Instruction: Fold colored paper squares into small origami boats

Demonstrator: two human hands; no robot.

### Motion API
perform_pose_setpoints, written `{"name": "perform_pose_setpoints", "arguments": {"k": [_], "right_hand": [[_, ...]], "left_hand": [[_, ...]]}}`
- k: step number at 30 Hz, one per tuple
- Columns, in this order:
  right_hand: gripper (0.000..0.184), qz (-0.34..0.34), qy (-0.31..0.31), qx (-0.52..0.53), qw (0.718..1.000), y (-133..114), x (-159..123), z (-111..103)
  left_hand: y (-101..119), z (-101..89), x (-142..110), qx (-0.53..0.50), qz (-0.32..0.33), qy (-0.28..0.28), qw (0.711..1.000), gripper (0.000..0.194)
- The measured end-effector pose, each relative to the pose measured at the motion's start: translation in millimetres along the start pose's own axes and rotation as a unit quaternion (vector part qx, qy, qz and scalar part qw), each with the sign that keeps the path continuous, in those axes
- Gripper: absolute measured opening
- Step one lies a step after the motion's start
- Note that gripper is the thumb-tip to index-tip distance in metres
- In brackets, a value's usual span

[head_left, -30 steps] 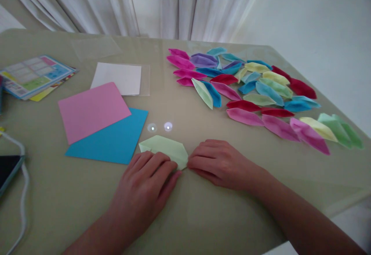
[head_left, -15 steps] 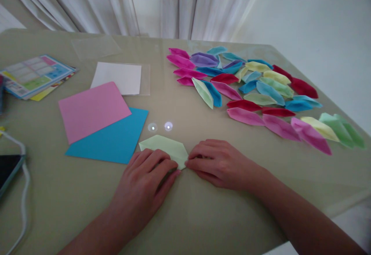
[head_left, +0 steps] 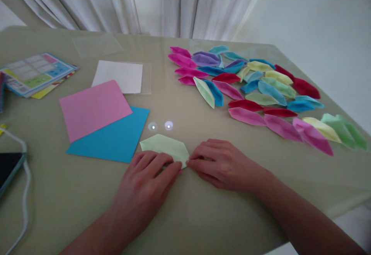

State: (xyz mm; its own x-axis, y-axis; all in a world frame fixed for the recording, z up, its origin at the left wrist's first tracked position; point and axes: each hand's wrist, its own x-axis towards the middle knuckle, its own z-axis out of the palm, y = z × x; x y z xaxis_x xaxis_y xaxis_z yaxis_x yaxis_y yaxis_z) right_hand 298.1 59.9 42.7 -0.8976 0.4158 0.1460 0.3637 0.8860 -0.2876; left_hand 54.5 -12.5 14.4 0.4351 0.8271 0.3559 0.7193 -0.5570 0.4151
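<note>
A pale green sheet of folded paper [head_left: 165,144] lies on the table in front of me, its corners folded in to a long pointed shape. My left hand [head_left: 149,179] is closed on its near edge, and the fingers cover part of that edge. At the right tip, my right hand [head_left: 218,164] pinches the paper between thumb and fingertips. Just left of the folded paper, a blue sheet [head_left: 116,141] lies partly under a pink sheet [head_left: 94,110].
Several folded paper pieces [head_left: 249,115] in many colours spread over the right side. White paper [head_left: 118,77] in a clear sleeve lies behind the pink sheet. Printed cards [head_left: 37,73] are at far left, near a phone [head_left: 10,170] and a white cable [head_left: 26,201].
The left hand's thumb and fingers have shifted slightly on the near edge of the green paper. The right hand stays at the right tip. The whole view has moved a little.
</note>
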Motion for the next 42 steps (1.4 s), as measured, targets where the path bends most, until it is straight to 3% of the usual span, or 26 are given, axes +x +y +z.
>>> {"name": "perform_pose_setpoints", "arguments": {"k": [14, 19, 28, 32, 42], "right_hand": [[0.016, 0.009, -0.022, -0.016, 1.0, -5, 0, -5], [0.018, 0.018, -0.027, -0.023, 0.999, -8, 1, -5], [0.022, 0.019, -0.022, -0.028, 0.999, -10, 1, -7], [0.026, 0.022, -0.032, -0.037, 0.999, -11, 1, -7], [0.026, 0.026, -0.03, -0.044, 0.998, -13, 1, -6]], "left_hand": [[4, -7.4, -3, 0.117, 0.096, -0.03, 0.988, 0.025], [4, -8.8, -5, 0.126, 0.094, -0.062, 0.986, 0.031], [4, -8.5, -2, 0.142, 0.094, -0.058, 0.984, 0.032], [8, -12.9, -6, 0.15, 0.124, -0.063, 0.979, 0.034], [11, -13.1, -8, 0.164, 0.112, -0.089, 0.976, 0.037]]}}
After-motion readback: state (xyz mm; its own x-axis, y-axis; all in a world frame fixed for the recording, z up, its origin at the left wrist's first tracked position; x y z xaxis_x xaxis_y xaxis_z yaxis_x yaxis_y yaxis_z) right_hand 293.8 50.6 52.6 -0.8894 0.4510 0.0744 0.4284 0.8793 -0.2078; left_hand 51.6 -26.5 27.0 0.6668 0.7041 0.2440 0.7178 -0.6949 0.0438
